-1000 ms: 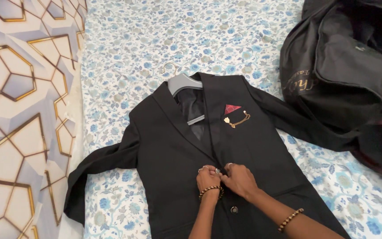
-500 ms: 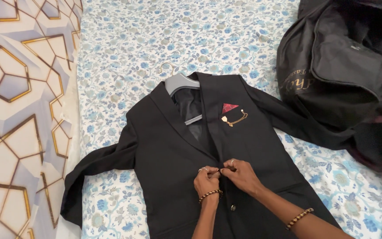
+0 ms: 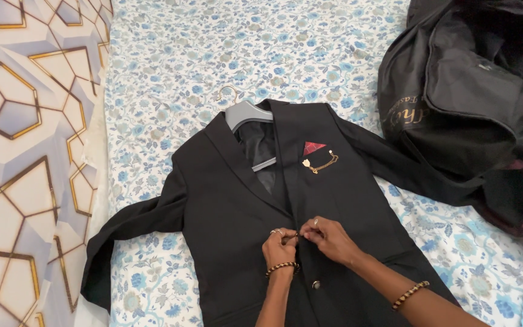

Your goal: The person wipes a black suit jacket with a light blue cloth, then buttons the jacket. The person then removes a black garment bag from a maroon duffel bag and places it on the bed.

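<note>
Head view: the left hand [image 3: 279, 245] and right hand [image 3: 329, 237] meet fingertip to fingertip, both pinched narrow on the front edge of a black fabric suit jacket [image 3: 231, 200] lying flat on the bed. Just below the hands sits a dark round button [image 3: 316, 284]. Above them a grey plastic hanger [image 3: 246, 113] fills the collar, with a red pocket square [image 3: 314, 148] beside it. Far up to the right lies a black fabric garment bag [image 3: 467, 97], its contents hidden. Underneath spreads a blue floral bedsheet [image 3: 213, 54]; left is a hexagon-patterned wall [image 3: 25, 151]
</note>
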